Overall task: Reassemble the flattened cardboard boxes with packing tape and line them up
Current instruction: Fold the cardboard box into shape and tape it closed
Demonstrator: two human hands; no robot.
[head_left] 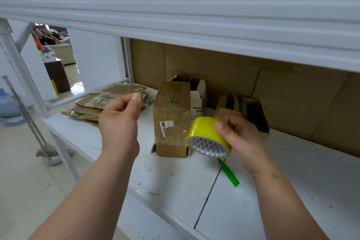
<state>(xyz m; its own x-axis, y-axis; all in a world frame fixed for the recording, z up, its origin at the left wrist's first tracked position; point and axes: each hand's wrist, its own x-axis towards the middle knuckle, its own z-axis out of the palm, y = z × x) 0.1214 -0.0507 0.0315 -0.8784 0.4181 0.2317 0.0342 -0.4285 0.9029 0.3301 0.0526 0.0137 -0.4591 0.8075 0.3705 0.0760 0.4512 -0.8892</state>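
Note:
My right hand (236, 136) grips a roll of yellow packing tape (206, 138) above the white shelf (175, 181). My left hand (120, 117) is raised with thumb and fingers pinched together, seemingly on a clear strip of tape that reaches toward the box. An assembled brown cardboard box (172, 119), covered in old tape, lies between my hands. To its left sits a pile of flattened cardboard boxes (105, 101). Behind it stand a small open white-sided box (196, 93) and another open brown box (243, 111).
A green strip (228, 173) lies on the shelf under the tape roll. Large cardboard sheets (253, 87) line the back. An upper shelf beam (175, 17) crosses just overhead. Left of the rack are floor, a water jug (9, 107) and a mop.

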